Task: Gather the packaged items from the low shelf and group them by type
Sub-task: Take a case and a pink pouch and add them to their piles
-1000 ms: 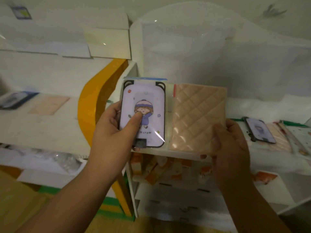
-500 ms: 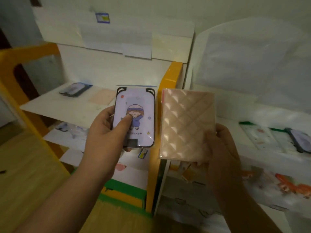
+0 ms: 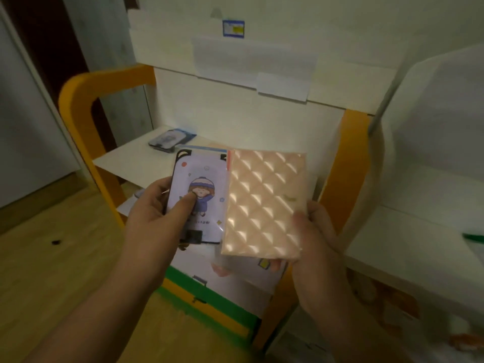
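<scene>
1. My left hand (image 3: 154, 218) grips the cartoon-print package (image 3: 199, 189): thumb laid flat across the printed figure, fingers curled behind its left edge.
2. My right hand (image 3: 314, 239) grips the peach quilted package (image 3: 264, 203) at its lower right corner, thumb on the front face and fingertips showing under the bottom edge.
3. The two packages stand upright side by side between my hands, with the quilted one's left edge overlapping the cartoon one's right edge.
4. Writing: a small line of print runs beneath the cartoon figure, too small to read. A dark label sits at that package's lower edge, illegible.
5. Beyond my left fingers, a dark package (image 3: 170, 139) lies flat on the white shelf (image 3: 131, 161) inside the orange frame (image 3: 76, 119).
6. Above my hands, a blue-and-yellow sticker (image 3: 233, 28) is fixed to the wall; its text is unreadable.
7. Compared with half a second ago: both grips are unchanged; the orange frame, then behind the packages, now encloses them left and right, and the shelf to the right has mostly left view.
</scene>
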A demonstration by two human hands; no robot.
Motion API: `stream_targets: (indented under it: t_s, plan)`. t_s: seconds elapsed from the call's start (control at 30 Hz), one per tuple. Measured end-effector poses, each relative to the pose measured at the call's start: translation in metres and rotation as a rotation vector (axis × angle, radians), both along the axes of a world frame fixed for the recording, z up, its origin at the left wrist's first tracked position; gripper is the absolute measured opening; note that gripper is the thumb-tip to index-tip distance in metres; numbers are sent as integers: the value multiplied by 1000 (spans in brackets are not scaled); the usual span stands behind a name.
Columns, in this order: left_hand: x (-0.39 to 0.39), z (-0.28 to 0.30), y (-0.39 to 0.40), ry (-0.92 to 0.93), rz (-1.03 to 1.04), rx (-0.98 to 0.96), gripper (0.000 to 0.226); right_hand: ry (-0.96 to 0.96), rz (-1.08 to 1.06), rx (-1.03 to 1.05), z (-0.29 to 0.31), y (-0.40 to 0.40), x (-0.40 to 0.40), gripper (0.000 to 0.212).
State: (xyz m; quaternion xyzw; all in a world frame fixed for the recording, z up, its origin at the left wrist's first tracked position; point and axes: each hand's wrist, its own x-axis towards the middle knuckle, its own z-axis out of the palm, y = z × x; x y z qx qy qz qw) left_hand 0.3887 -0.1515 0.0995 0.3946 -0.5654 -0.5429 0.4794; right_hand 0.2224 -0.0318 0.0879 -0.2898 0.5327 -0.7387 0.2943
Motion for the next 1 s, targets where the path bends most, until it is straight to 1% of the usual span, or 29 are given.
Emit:
stream_targets:
  t_s: [0.03,0.07,0.13,0.3,0.37,0.47,0.5,0.6,0.73,0.83,1.0]
  plan:
    - [-2,-1,-12,-4,14,0,26,-38,20,12,1,-10,-1,15]
    - [-3,0,-24,-14,22,-5,25,-32,36,38,4,-22,-3,13]
    - [-7,3,-47,-50,12,-24,24,-41,39,50,8,-47,-6,17]
    - [-9,13,-106,-71,66,-49,20,-30,-56,76,11,-106,-22,20]
    - [-11,14,-127,-69,70,-46,24,-50,-69,76,12,-126,-28,20]
    - [-17,12,-155,-61,42,-30,32,-38,-92,116,10,-151,-34,20]
    - [-19,11,-164,-62,34,-24,32,-61,-95,119,7,-159,-37,20]
    - [-27,8,-193,-69,-7,-14,29,-104,-138,119,5,-184,-36,20]
    - [-40,-3,-243,-64,-75,-27,23,-86,-244,110,-6,-221,-35,17]
    - [-46,-7,-280,-61,-140,-36,16,-49,-270,108,-13,-249,-30,16]
    - [-49,-10,-338,-40,-223,-32,15,40,-368,286,-39,-302,-28,24]
